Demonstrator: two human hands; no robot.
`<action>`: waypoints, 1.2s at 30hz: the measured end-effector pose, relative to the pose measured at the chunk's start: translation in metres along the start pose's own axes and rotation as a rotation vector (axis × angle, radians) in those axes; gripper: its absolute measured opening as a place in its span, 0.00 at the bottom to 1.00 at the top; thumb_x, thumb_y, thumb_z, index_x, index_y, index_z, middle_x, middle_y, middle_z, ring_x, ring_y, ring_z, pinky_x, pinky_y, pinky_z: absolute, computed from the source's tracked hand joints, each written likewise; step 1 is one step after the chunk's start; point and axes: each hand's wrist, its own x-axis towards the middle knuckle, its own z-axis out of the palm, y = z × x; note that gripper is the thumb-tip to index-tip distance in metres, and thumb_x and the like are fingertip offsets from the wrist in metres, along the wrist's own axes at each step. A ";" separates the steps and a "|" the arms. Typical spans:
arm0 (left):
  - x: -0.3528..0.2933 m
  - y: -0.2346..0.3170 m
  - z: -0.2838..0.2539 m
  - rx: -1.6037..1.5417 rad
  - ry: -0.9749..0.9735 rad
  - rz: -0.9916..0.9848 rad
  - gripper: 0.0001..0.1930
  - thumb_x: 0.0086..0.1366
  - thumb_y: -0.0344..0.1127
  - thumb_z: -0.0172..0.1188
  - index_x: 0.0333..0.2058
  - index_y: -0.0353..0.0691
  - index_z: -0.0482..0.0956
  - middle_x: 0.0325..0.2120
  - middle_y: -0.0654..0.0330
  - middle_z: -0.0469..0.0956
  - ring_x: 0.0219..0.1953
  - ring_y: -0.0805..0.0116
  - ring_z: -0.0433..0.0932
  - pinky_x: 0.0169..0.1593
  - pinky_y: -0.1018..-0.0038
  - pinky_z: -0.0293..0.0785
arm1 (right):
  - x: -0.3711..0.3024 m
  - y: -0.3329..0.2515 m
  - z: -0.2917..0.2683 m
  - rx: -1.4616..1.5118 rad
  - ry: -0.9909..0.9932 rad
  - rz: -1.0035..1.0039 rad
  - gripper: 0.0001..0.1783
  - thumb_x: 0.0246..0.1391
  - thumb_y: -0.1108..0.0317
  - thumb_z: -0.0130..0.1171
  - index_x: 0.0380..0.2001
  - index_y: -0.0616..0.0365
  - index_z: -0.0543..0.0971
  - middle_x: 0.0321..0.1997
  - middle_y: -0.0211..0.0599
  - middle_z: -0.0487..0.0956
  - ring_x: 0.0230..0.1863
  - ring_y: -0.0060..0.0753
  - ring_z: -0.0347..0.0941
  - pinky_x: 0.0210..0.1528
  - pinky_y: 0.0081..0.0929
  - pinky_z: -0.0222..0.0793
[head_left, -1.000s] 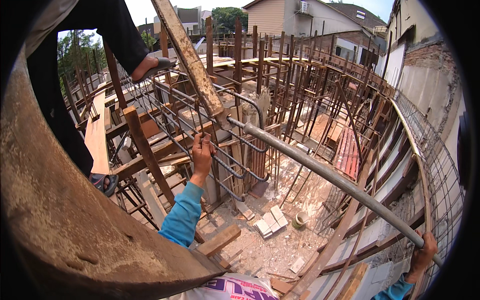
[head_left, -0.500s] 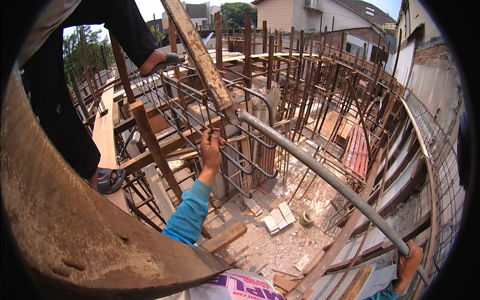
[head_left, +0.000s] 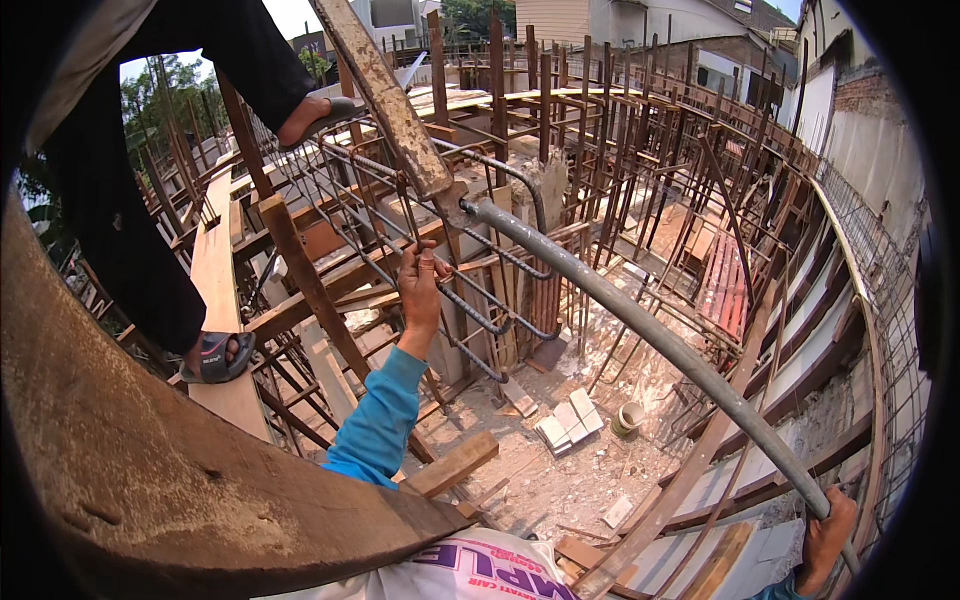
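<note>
Your right hand (head_left: 828,530) wraps around a long, round, grey metal pipe (head_left: 648,327) near its low end; the pipe slants up to a long, flaky, cream-and-brown beam (head_left: 383,95); your left hand (head_left: 420,292) curls its fingers beside bent, ridged, dark steel bars (head_left: 470,311); I cannot tell if it grips one.

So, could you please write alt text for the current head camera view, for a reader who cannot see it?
A person's right hand grips a long grey pipe angled toward bent steel bars, where the left hand is raised. Another person's legs show at left; pale slabs and a bucket sit on the ground below.
</note>
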 end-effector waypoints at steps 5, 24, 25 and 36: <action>0.000 0.002 -0.005 0.032 -0.009 0.026 0.11 0.69 0.39 0.47 0.41 0.37 0.70 0.19 0.66 0.68 0.25 0.79 0.68 0.34 0.79 0.69 | -0.006 0.009 -0.009 0.004 0.010 0.010 0.15 0.38 0.78 0.58 0.34 0.63 0.70 0.31 0.46 0.69 0.35 0.52 0.64 0.40 0.38 0.59; -0.098 0.154 0.159 -1.142 -0.807 -0.799 0.25 0.63 0.58 0.48 0.45 0.42 0.65 0.47 0.53 0.66 0.61 0.52 0.57 0.65 0.50 0.49 | 0.091 -0.032 -0.028 0.619 -0.747 0.144 0.13 0.45 0.63 0.62 0.27 0.63 0.77 0.18 0.36 0.74 0.21 0.25 0.68 0.23 0.28 0.60; -0.091 0.145 0.164 -1.116 -0.880 -0.816 0.18 0.68 0.52 0.41 0.40 0.42 0.65 0.43 0.55 0.67 0.61 0.54 0.57 0.64 0.49 0.54 | 0.091 -0.020 -0.028 0.613 -0.855 0.131 0.13 0.45 0.63 0.63 0.27 0.63 0.77 0.20 0.33 0.76 0.21 0.23 0.68 0.23 0.27 0.61; -0.094 0.172 0.133 -0.538 -0.725 -0.856 0.20 0.70 0.50 0.34 0.44 0.37 0.62 0.42 0.51 0.68 0.51 0.52 0.70 0.44 0.55 0.79 | 0.090 -0.022 -0.026 0.580 -0.938 -0.091 0.07 0.45 0.68 0.60 0.20 0.60 0.77 0.17 0.43 0.74 0.20 0.47 0.71 0.22 0.34 0.64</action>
